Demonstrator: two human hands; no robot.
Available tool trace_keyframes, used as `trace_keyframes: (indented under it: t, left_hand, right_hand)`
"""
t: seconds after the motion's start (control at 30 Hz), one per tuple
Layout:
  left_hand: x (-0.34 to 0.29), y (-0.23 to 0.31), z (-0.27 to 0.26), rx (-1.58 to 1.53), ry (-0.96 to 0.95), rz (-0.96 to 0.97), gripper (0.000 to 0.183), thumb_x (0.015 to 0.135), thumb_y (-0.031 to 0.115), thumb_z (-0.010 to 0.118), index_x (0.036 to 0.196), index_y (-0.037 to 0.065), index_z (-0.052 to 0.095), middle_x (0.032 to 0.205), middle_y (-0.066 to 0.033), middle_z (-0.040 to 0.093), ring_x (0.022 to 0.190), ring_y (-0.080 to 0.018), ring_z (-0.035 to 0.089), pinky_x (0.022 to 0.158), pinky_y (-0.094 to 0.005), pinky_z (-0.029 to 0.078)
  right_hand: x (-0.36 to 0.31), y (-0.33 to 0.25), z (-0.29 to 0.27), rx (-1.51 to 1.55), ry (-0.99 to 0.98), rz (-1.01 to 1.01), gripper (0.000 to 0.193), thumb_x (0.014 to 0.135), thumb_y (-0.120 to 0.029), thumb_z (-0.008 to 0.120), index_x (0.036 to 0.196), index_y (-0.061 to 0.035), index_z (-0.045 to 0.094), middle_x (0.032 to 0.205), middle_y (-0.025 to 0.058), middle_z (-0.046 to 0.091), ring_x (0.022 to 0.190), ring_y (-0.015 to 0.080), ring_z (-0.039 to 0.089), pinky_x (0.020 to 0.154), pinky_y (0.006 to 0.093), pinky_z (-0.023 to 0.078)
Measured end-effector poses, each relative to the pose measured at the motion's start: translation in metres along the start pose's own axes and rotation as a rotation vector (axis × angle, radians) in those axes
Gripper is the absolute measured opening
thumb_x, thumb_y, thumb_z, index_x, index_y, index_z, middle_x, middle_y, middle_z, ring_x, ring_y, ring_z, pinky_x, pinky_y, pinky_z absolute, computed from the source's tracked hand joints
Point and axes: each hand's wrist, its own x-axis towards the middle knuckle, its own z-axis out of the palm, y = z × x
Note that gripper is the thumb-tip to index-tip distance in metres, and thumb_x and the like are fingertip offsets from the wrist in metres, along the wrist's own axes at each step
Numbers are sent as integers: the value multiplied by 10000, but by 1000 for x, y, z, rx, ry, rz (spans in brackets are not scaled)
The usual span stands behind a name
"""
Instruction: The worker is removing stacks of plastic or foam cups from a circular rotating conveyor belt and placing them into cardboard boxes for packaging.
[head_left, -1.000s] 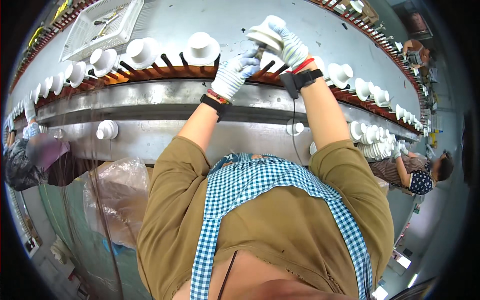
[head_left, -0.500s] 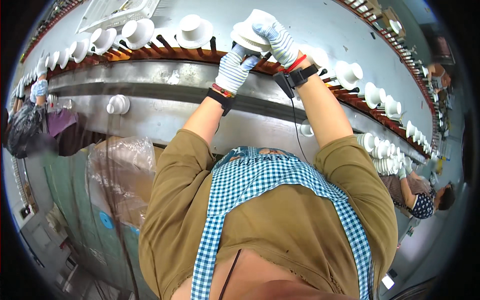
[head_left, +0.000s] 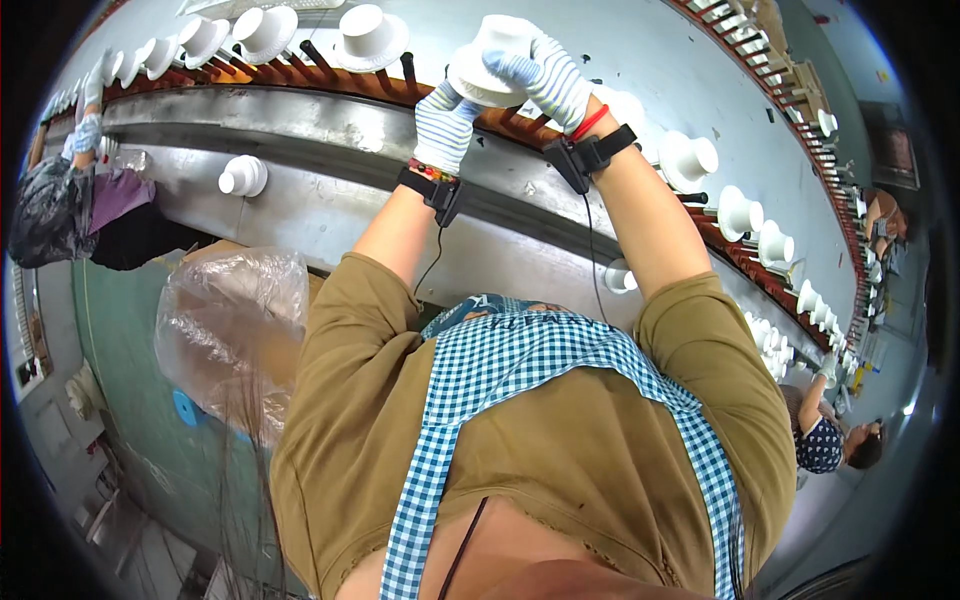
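Above the row of dark pegs, a white hat-shaped piece [head_left: 478,72] is tilted in my two gloved hands. My right hand [head_left: 545,75], in a blue-and-white striped glove, is closed round its crown from the right, thumb across its side. At the lower left, the curled fingers of my left hand [head_left: 445,128] reach under its rim; the fingertips are partly hidden. Left of my hands, another white hat-shaped piece [head_left: 372,40] sits on the row of pegs. A further white hat-shaped piece [head_left: 688,160] stands to the right of my right wrist.
A metal ledge [head_left: 320,215] runs along my side of the peg row, with a stack of white pieces [head_left: 243,176] on it. A clear plastic bag [head_left: 235,320] lies at lower left. One co-worker's arm [head_left: 87,140] reaches in at far left; another person [head_left: 825,430] works at far right.
My right thumb has come across the side of the piece, whose crown now tips differently. My left hand has shifted slightly left. The co-worker at right has stretched an arm toward the row.
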Motion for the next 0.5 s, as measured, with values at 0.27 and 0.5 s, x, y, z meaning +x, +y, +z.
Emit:
trace_keyframes:
  t: [0.27,0.5]
  left_hand:
    - [1,12,0,71,65,59,262,957,102,651,1193,-10,663,1102,-51,707,996,-127,628,911,-283,502]
    - [22,5,-2,-573,85,-4,365,1013,274,562,1259,6,592,1192,-91,642,1041,-181,615,954,-333,502]
  right_hand:
    - [0,6,11,260,69,-66,587,770,-335,848,1205,-26,604,1090,100,688,1007,204,655,895,342,528]
    - [3,-17,31,-528,122,-275,656,699,-420,856,1167,-37,600,1095,167,658,1021,310,647,911,408,510]
